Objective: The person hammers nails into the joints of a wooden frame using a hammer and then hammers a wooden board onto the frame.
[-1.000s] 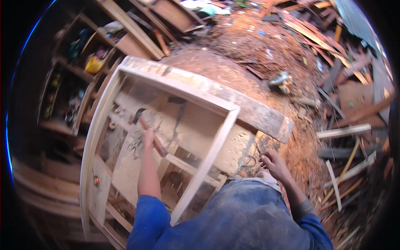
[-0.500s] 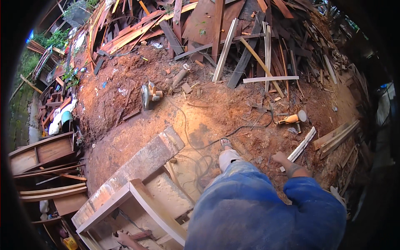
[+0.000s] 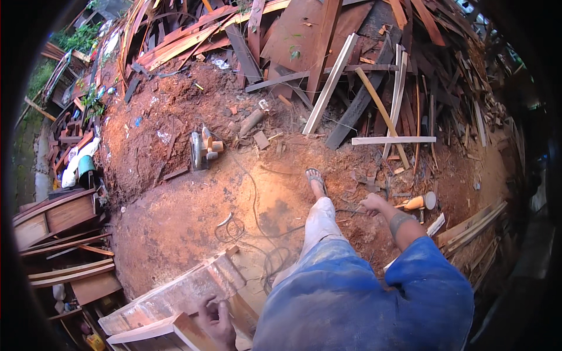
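Note:
My left hand [image 3: 218,320] hovers over the near corner of a pale wooden frame [image 3: 175,327], its fingers bent but apart and nothing seen in them. Beside that frame a thick, weathered plank [image 3: 187,286] lies slanted. Out in front of my body reaches my right hand [image 3: 370,205], loosely bent, with no object visible in it. Nearest to it on the ground is an orange angle grinder [image 3: 415,202] with a round pale disc. Farther left sits a handheld power saw [image 3: 202,151] with an orange-brown body.
A big heap of scrap boards [image 3: 293,47] fills the far side. A thin pale slat [image 3: 393,140] leans there. Black cable [image 3: 272,257] coils near my foot [image 3: 315,175]. Wooden drawers [image 3: 58,216] stand at left; more planks [image 3: 474,225] lie at right.
I have stepped forward, and the frame has slid lower in view. My left hand has left the frame's inside, where it was near a dark wood piece. My right hand has swung forward.

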`<act>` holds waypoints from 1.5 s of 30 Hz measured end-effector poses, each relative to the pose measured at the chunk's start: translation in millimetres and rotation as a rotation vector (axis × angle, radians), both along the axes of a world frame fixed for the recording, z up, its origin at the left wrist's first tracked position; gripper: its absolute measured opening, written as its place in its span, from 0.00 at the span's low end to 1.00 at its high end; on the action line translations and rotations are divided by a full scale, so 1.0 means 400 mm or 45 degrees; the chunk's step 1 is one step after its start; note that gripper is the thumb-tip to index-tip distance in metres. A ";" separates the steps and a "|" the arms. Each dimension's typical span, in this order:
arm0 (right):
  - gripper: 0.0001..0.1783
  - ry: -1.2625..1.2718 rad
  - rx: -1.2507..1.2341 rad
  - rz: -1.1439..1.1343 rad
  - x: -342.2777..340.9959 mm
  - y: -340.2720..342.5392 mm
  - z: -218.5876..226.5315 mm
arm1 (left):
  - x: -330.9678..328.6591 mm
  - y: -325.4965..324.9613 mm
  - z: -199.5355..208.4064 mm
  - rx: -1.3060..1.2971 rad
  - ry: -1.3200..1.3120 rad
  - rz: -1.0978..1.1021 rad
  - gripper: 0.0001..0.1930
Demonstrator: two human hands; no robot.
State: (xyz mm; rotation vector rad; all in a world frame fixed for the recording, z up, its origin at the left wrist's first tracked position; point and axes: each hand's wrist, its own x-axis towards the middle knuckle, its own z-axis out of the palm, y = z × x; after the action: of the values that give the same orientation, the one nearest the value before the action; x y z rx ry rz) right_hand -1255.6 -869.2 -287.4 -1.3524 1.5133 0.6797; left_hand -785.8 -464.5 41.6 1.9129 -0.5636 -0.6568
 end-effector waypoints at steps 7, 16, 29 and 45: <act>0.21 -0.224 -0.237 -0.588 0.135 -0.854 -0.321 | -0.260 -0.477 -0.212 1.034 0.256 -0.069 0.15; 0.36 -0.275 -0.711 -0.969 0.342 -1.574 -0.597 | -0.349 -0.612 -0.378 1.270 0.591 0.007 0.11; 0.19 -0.346 -0.706 -1.188 0.235 -1.714 -0.545 | -0.341 -0.831 -0.396 1.363 0.811 0.360 0.14; 0.25 -1.539 0.783 -0.510 1.131 -0.674 0.590 | -0.036 -1.067 -0.098 0.489 -0.733 0.227 0.33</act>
State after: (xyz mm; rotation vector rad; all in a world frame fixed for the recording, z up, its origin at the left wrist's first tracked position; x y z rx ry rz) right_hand -803.1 -1139.0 -51.6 -0.6711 0.4698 -0.0188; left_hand -800.3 -891.4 2.3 2.5007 -0.6406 -0.0850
